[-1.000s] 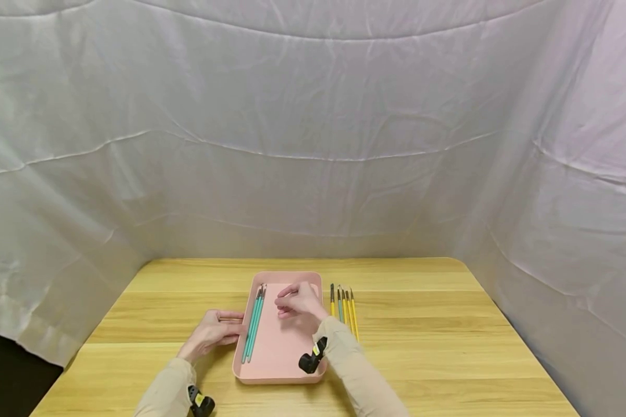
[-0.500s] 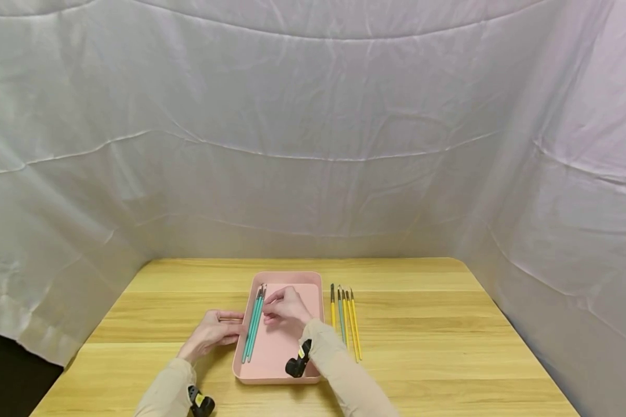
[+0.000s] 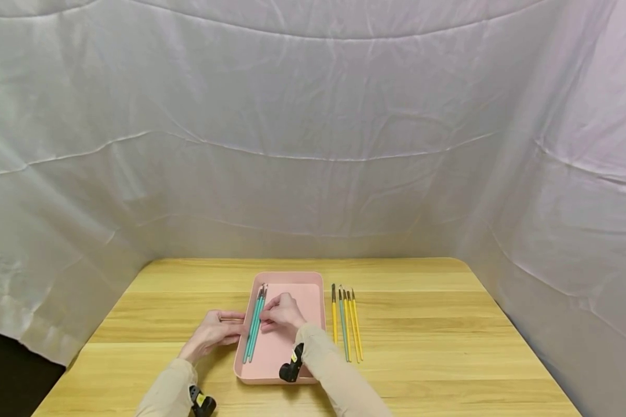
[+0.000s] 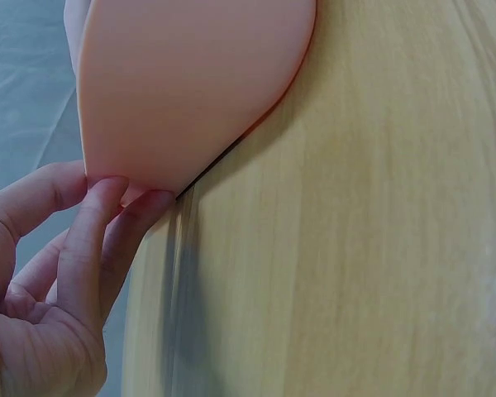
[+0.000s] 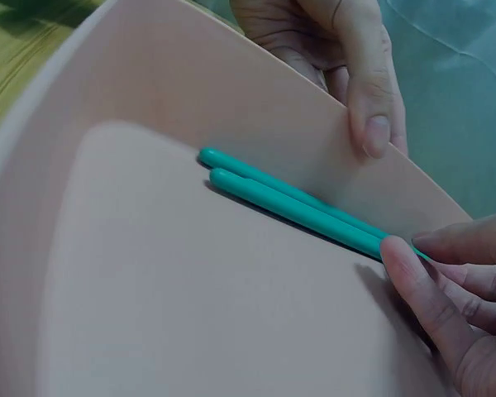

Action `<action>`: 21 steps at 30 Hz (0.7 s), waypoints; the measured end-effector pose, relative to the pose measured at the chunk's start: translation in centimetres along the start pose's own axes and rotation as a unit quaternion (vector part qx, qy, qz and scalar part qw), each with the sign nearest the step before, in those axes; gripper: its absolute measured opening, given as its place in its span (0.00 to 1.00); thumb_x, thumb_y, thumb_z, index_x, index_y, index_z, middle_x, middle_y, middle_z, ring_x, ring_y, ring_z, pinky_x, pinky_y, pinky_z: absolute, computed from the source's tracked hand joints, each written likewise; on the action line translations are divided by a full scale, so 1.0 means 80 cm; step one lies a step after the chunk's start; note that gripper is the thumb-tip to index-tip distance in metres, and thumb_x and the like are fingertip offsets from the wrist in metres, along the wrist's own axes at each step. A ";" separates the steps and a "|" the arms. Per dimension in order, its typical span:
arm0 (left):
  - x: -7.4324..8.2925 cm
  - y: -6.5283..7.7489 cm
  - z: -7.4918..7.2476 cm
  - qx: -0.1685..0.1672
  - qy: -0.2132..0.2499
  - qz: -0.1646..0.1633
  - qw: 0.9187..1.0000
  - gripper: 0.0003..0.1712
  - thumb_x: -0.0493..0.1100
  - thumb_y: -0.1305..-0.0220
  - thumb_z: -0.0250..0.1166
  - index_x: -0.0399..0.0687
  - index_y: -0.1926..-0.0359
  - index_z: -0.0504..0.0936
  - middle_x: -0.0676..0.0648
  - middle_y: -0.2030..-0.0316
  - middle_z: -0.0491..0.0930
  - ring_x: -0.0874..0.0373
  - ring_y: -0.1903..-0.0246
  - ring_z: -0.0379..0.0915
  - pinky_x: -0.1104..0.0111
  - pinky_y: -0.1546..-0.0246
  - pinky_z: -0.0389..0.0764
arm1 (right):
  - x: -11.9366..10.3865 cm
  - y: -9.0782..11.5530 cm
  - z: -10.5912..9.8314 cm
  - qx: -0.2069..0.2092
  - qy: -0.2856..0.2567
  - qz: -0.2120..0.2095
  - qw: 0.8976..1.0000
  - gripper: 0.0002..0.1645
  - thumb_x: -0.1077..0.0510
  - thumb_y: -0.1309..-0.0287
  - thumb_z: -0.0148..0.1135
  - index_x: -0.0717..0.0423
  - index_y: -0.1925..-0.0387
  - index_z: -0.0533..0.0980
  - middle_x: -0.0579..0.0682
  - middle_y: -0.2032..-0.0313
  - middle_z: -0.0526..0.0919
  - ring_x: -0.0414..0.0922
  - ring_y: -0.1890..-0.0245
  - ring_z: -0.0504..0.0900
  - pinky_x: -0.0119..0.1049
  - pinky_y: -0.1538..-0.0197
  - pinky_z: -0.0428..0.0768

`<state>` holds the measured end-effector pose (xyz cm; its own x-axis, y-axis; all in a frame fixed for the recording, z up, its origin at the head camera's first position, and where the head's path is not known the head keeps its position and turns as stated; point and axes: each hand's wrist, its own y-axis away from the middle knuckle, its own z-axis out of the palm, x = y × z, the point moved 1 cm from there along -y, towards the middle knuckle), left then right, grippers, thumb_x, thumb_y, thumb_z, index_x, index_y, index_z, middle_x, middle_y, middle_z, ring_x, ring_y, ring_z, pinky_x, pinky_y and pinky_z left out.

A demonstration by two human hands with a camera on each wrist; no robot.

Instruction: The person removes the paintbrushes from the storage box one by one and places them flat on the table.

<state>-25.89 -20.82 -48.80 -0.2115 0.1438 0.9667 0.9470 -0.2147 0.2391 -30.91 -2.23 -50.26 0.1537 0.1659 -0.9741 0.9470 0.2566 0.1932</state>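
Note:
A shallow pink tray (image 3: pixel 287 365) lies lengthwise on the wooden table. Along its left inner wall rest slim teal paintbrushes (image 3: pixel 252 336), bristles toward the far end. My right hand (image 3: pixel 283 313) reaches inside the tray and pinches a teal paintbrush (image 5: pixel 306 217) between thumb and forefinger; in the right wrist view two teal handles lie side by side. My left hand (image 3: pixel 213 335) holds the tray by its left wall. The thumb hooks over the rim in the right wrist view, while other fingertips (image 4: pixel 155 198) press the wall's outer face.
Right of the tray, several yellow paintbrushes (image 3: pixel 335 324) and one teal paintbrush (image 3: pixel 344 333) lie in a row on the table (image 3: pixel 422 336). A grey cloth (image 3: pixel 313 127) hangs behind the table and at both sides. A black wrist camera (image 3: pixel 292 366) hangs over the tray's near part.
My right hand has moved left and slightly toward me, from mid-tray to the teal paintbrushes. More of the brush row on the right now shows. The left hand has stayed at the tray's wall.

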 end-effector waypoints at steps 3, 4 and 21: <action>0.000 0.000 0.000 0.001 -0.002 0.000 1.000 0.29 0.31 0.39 0.68 0.18 0.40 0.72 0.36 0.58 0.89 0.63 0.67 0.85 0.73 0.65 0.88 | 0.000 -0.001 0.003 0.015 0.000 0.004 1.000 0.03 0.73 0.46 0.68 0.70 0.68 0.80 0.68 0.74 0.87 0.51 0.80 0.88 0.38 0.71 0.89; 0.000 0.000 0.000 0.001 -0.003 0.000 1.000 0.29 0.31 0.39 0.68 0.18 0.40 0.72 0.37 0.58 0.89 0.63 0.67 0.85 0.73 0.65 0.88 | 0.000 -0.001 0.004 0.019 0.006 0.004 1.000 0.03 0.72 0.46 0.68 0.69 0.69 0.80 0.67 0.74 0.87 0.52 0.79 0.88 0.37 0.71 0.89; -0.001 -0.002 -0.001 -0.007 -0.004 0.003 1.000 0.29 0.30 0.37 0.66 0.17 0.39 0.70 0.31 0.53 0.86 0.60 0.63 0.86 0.72 0.65 0.88 | 0.001 -0.003 0.011 0.047 0.081 0.013 0.995 0.08 0.70 0.47 0.70 0.63 0.78 0.80 0.61 0.82 0.86 0.48 0.83 0.87 0.34 0.77 0.86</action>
<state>-26.04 -20.90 -48.93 -0.2044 0.1505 0.9673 0.9448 -0.2283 0.2351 -30.87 -3.16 -50.47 0.1391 0.3251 -0.9354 0.9667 0.1602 0.1995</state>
